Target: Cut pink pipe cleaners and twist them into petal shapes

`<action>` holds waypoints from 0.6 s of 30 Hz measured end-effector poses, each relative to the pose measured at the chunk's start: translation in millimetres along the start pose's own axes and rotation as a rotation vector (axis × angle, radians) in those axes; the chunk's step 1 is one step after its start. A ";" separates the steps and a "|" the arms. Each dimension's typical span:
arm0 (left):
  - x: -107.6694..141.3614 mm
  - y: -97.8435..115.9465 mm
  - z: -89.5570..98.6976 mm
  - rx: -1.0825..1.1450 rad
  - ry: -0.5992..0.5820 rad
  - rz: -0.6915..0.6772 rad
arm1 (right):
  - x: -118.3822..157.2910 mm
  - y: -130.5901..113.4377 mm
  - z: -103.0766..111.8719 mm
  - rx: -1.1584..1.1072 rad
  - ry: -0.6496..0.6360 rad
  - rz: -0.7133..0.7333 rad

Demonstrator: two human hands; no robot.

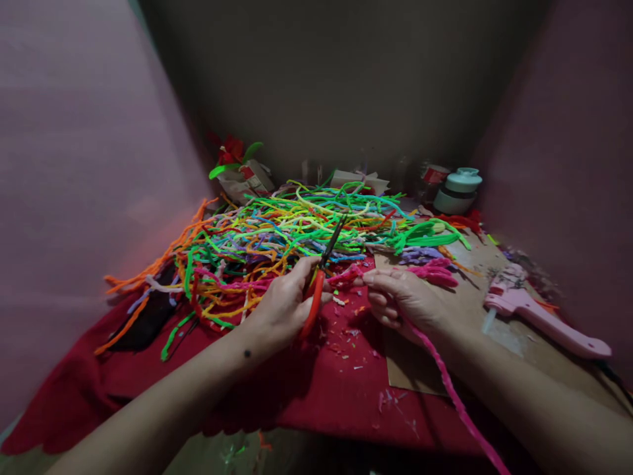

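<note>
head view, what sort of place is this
Likely a craft workspace: a heap of colourful fuzzy stems, scissors in the left hand, and what looks like a pink glue gun.

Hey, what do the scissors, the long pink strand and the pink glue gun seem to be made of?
Scissors: thin, dark blades, probably metal; smooth orange-red handles, likely plastic.
Long pink strand: fuzzy surface, probably chenille fibre; any core is hidden.
Pink glue gun: smooth, evenly coloured, moulded-looking body, likely plastic.
</note>
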State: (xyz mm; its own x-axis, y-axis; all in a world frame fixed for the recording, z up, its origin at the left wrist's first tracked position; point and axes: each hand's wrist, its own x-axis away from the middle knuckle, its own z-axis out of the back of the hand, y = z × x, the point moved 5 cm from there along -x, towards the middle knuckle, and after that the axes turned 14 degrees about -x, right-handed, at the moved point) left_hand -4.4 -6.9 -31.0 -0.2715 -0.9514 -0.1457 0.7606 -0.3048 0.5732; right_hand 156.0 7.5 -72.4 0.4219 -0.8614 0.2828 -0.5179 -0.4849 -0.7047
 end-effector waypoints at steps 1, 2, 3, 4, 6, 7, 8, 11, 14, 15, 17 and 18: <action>-5.0 5.2 -1.8 0.193 0.000 0.036 | 0.3 2.2 -0.5 0.009 -0.012 -0.017; -9.8 9.9 -5.1 0.351 -0.021 0.069 | 0.6 4.7 -0.8 0.024 -0.023 -0.034; -14.1 13.9 -8.6 0.465 -0.042 0.095 | 0.8 7.3 -1.0 0.042 -0.036 -0.052; -17.6 16.8 -11.8 0.551 -0.060 0.114 | 0.9 9.8 -1.1 0.060 -0.051 -0.068; -22.0 19.8 -17.9 0.645 -0.105 0.139 | 1.1 13.4 -1.3 0.083 -0.084 -0.084; -22.9 19.7 -20.0 0.672 -0.120 0.147 | 1.2 14.3 -1.3 0.087 -0.097 -0.088; -23.2 18.9 -21.5 0.692 -0.133 0.153 | 1.6 15.1 -1.3 0.083 -0.109 -0.100; -22.1 15.7 -23.2 0.751 -0.170 0.159 | 4.3 16.0 -4.3 0.028 -0.187 -0.170; -20.6 14.5 -24.0 0.831 -0.229 0.179 | 8.7 14.4 -9.6 0.005 -0.300 -0.211; -20.2 14.2 -24.7 0.856 -0.250 0.203 | 9.7 13.5 -10.5 0.017 -0.320 -0.205; -19.4 13.9 -25.8 0.888 -0.280 0.259 | 10.6 12.4 -10.9 0.041 -0.321 -0.179; -19.1 14.3 -26.1 0.898 -0.291 0.277 | 10.5 11.8 -10.8 0.041 -0.310 -0.161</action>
State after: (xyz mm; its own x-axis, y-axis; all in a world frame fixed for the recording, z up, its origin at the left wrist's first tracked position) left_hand 27.1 5.7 -41.0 -0.3770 -0.8993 0.2215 0.1210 0.1893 0.9744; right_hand 146.3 -8.9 -70.7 0.7051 -0.6845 0.1854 -0.3988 -0.5989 -0.6945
